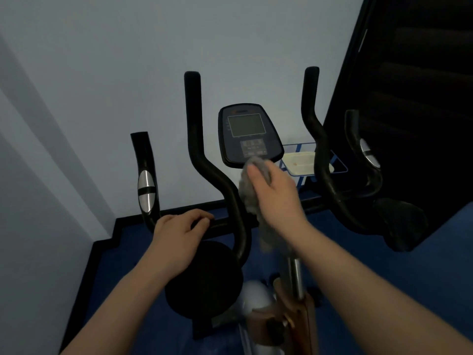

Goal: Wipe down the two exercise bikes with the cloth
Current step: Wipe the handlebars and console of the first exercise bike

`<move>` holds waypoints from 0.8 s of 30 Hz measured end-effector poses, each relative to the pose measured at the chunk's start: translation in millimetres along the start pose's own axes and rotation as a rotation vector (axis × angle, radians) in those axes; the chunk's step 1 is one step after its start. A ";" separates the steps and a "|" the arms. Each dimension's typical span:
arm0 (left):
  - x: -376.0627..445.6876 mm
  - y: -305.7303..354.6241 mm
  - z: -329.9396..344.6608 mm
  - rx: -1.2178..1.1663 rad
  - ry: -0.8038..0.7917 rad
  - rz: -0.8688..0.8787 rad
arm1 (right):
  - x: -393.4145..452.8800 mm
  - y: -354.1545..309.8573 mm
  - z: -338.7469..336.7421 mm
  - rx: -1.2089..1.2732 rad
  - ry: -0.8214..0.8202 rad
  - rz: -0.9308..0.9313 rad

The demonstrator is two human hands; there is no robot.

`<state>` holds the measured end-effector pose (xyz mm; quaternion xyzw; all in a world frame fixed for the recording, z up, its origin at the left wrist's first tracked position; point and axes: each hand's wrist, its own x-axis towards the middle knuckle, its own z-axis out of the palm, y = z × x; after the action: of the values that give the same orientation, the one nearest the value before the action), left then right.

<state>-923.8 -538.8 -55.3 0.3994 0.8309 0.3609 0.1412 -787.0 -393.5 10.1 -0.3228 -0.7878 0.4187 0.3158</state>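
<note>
Right hand (pixel 271 190) grips a grey cloth (pixel 252 198), fingers curled round its upper bunch, and presses that bunch against the lower edge of the exercise bike's console (pixel 249 135). The rest of the cloth hangs loose below the hand, trailing down in front of the crossbar toward the steel post (pixel 295 275). Left hand (pixel 183 230) is curled over the horizontal handlebar (pixel 225 222) just left of centre, fingers wrapped on top of the bar, apparently steadying the bike.

What the next stroke depends on, as I read it: the console lies directly above and slightly ahead of the right hand, tilted back, with its long axis running up and away from the person. The screen (pixel 246 125) and most of the keypad (pixel 253 147) sit above the cloth's contact point, so the wipe would have to travel upward along that axis. The right hand is clearly the nearer one to the console; the left is well apart from it, down on the bar.

Two upright black grips (pixel 192 111) flank the console, and outer grips with silver pulse sensors (pixel 146 192) curve off to each side. Behind the console, near the wall, a pale tray (pixel 299 162) rests on a blue frame. Only one bike is clearly in view, so the job looks early.
</note>
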 end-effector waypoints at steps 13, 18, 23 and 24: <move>0.6 1.1 0.7 0.004 -0.010 0.003 | -30.4 8.8 2.7 0.177 -0.068 0.143; 0.3 0.1 -0.5 0.002 -0.009 -0.004 | -45.2 13.0 26.9 -0.109 -0.010 -0.043; -1.0 4.4 -0.8 0.013 -0.010 0.011 | -61.9 15.5 8.7 0.050 -0.298 0.073; -1.0 5.2 -1.2 0.018 -0.009 0.010 | -47.9 8.4 3.3 0.042 -0.294 0.070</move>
<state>-920.8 -537.9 -50.8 0.4066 0.8314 0.3522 0.1395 -759.1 -428.4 -9.5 -0.2786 -0.8049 0.4887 0.1890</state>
